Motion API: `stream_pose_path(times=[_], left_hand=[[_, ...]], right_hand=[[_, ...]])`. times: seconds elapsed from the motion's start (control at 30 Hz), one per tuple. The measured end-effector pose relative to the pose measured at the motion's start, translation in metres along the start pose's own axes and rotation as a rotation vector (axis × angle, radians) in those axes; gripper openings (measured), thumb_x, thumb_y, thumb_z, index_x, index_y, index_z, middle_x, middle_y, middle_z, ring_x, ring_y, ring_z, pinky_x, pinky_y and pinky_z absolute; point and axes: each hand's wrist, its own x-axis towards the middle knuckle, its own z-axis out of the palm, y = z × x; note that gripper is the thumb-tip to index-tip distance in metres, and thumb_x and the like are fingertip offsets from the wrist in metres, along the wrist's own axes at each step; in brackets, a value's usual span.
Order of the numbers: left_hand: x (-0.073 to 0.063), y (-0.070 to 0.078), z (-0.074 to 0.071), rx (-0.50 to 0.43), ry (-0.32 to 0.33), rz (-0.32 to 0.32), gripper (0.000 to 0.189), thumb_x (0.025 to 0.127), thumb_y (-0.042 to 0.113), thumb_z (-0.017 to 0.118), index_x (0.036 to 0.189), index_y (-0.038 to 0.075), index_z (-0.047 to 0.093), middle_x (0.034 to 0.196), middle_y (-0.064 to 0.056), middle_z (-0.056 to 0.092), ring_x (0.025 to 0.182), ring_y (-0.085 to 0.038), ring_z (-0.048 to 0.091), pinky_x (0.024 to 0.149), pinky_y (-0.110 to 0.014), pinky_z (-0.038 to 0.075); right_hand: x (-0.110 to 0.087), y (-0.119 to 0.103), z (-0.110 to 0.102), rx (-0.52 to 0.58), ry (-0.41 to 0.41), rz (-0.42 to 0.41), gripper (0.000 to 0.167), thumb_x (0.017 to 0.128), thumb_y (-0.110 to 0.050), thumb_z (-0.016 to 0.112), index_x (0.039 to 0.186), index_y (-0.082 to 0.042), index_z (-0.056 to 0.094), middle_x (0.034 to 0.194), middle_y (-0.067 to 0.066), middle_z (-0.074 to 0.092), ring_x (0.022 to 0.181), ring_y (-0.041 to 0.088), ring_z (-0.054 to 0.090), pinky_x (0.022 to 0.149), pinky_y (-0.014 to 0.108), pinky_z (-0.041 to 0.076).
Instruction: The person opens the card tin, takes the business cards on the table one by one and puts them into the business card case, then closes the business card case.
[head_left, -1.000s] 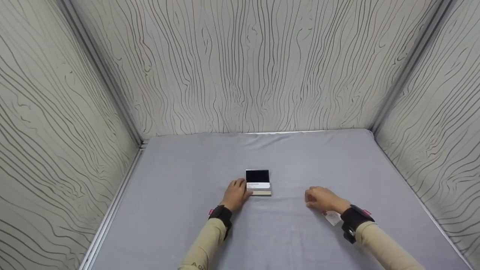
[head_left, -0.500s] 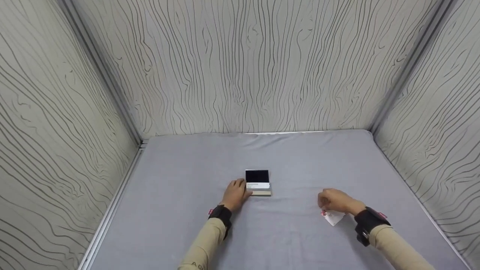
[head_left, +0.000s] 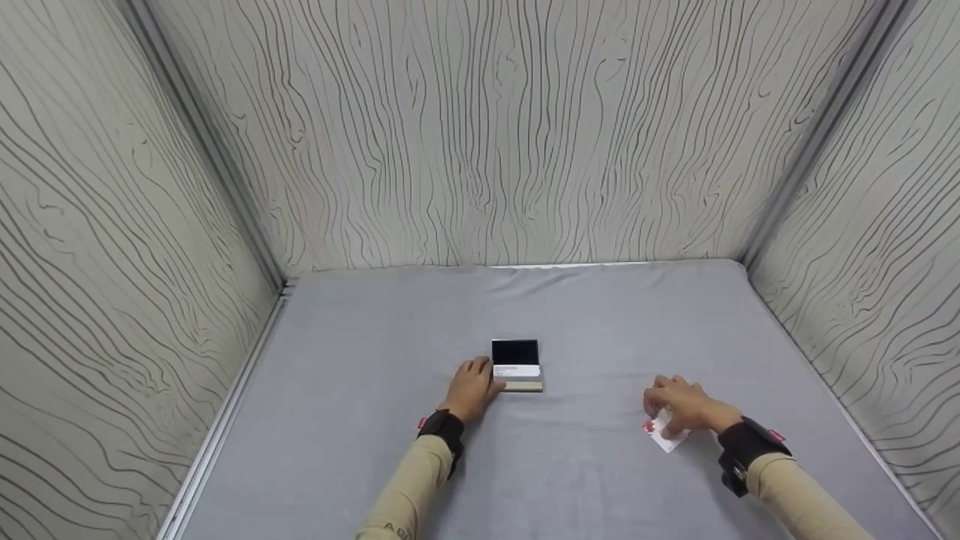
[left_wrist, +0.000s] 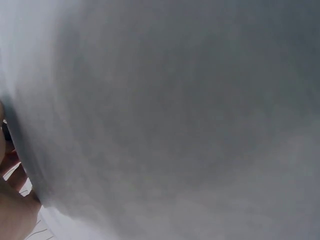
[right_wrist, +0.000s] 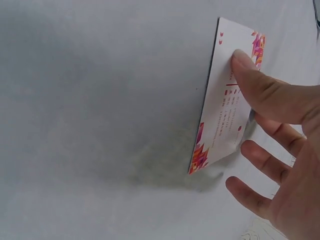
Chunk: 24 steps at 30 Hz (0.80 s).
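Observation:
A small opened business card case [head_left: 517, 366] lies at mid-table in the head view, its dark lid tilted back and white cards in its lower part. My left hand [head_left: 471, 390] holds the case by its left side, thumb at the near corner and fingers along the edge. In the left wrist view only part of that hand [left_wrist: 15, 205] shows. To the right, my right hand [head_left: 682, 406] pinches a white business card [right_wrist: 227, 95] with pink and orange corner prints. Its thumb lies across the printed face, the index finger is partly hidden, and the other fingers spread apart.
A grey cloth [head_left: 390, 322] with slight creases covers the table. Wood-grain patterned panels [head_left: 480, 135] enclose it at the back and on both sides, with metal rails along the corners and the left edge.
My right hand has moved right, away from the case, and turned so its thumb lies on the business card; the card shows more now. The left hand and case have stayed put.

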Motion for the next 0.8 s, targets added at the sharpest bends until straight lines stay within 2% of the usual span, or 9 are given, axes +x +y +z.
stream_pose_path(times=[0.13,0.37,0.47,0.67,0.8], left_hand=[[0.0,0.001,-0.001,-0.004,-0.002,-0.005,0.051,0.101,0.034,0.056,0.126,-0.011,0.058,0.125,-0.02,0.057,0.113,-0.035,0.054,0.102,-0.042,0.041],[0.0,0.004,-0.006,-0.01,0.011,-0.008,0.05,0.1,0.032,0.058,0.126,-0.011,0.058,0.125,-0.02,0.057,0.113,-0.036,0.055,0.101,-0.042,0.041],[0.0,0.005,-0.007,-0.007,0.011,-0.009,0.05,0.1,0.032,0.058,0.126,-0.011,0.058,0.125,-0.02,0.057,0.113,-0.036,0.055,0.101,-0.042,0.041],[-0.001,0.004,-0.007,0.001,0.028,0.019,0.049,0.1,0.031,0.058,0.124,-0.011,0.059,0.123,-0.02,0.057,0.112,-0.036,0.055,0.1,-0.043,0.042],[-0.002,0.004,-0.007,0.006,0.031,0.025,0.049,0.1,0.032,0.057,0.125,-0.011,0.059,0.123,-0.02,0.058,0.112,-0.035,0.055,0.1,-0.042,0.042]], right_hand=[[0.001,0.0,0.001,-0.002,0.009,0.007,0.038,0.057,-0.005,0.085,0.081,-0.019,0.058,0.092,-0.004,0.047,0.087,0.022,0.041,0.07,0.047,0.035],[0.001,-0.003,-0.002,0.038,-0.013,0.036,0.04,0.058,-0.002,0.086,0.081,-0.017,0.056,0.088,-0.004,0.047,0.085,0.02,0.041,0.075,0.055,0.034],[0.001,-0.002,-0.005,0.067,-0.025,0.031,0.04,0.061,-0.002,0.086,0.084,-0.015,0.055,0.084,-0.004,0.051,0.083,0.02,0.046,0.074,0.052,0.033],[0.0,0.002,-0.013,0.093,-0.022,-0.015,0.03,0.07,0.003,0.08,0.087,-0.013,0.06,0.086,0.001,0.063,0.083,0.024,0.059,0.072,0.046,0.044],[0.003,0.002,-0.015,0.126,-0.003,-0.049,0.022,0.073,0.008,0.075,0.085,-0.009,0.067,0.086,0.004,0.067,0.085,0.029,0.062,0.076,0.047,0.051]])
